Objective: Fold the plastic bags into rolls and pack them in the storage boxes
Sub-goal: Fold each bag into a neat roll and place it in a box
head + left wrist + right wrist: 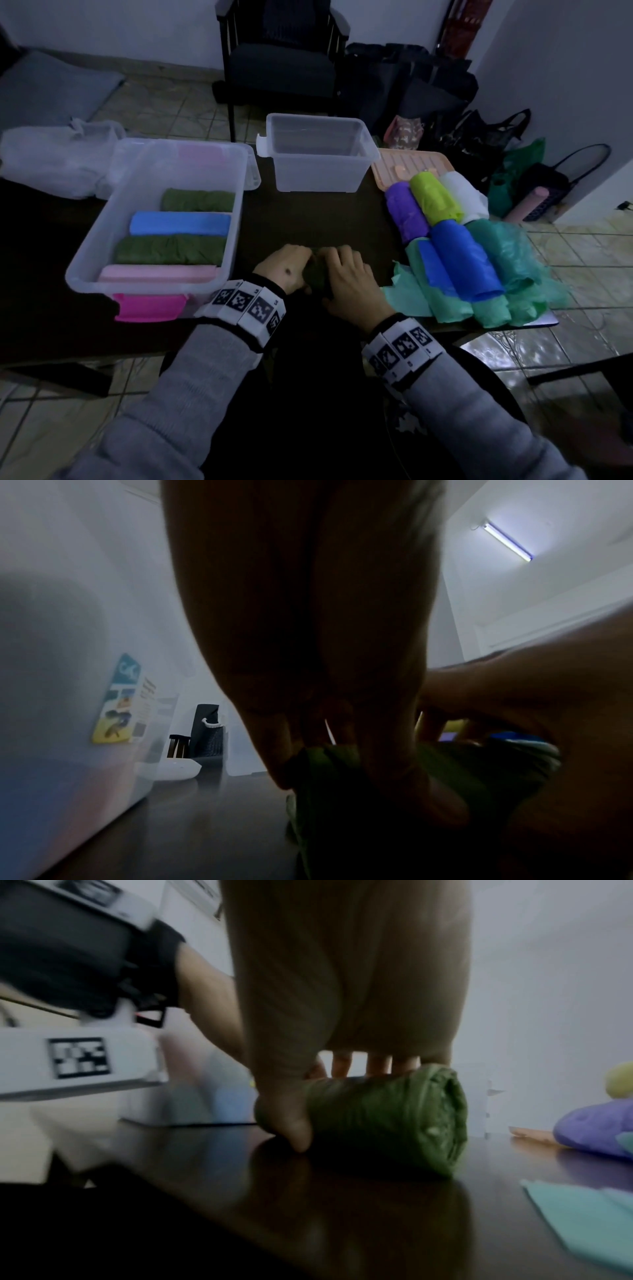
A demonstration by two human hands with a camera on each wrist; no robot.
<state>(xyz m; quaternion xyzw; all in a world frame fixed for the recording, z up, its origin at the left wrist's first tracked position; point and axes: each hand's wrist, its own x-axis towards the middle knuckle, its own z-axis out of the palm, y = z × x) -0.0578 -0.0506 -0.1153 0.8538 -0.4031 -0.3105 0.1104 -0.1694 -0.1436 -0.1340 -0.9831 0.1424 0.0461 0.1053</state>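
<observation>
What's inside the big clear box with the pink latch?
The box holds four rolled bags lying side by side: pink, dark green, blue, dark green. Anything beneath them is hidden.

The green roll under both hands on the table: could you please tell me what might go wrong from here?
1. The green roll is held by both hands, left hand and right hand; if either lets go, the plastic may spring loose.
2. The large box already holds four rolls, so squeezing this one in could disturb them.
3. The bag pile overhangs the table edge and might slide off.
</observation>
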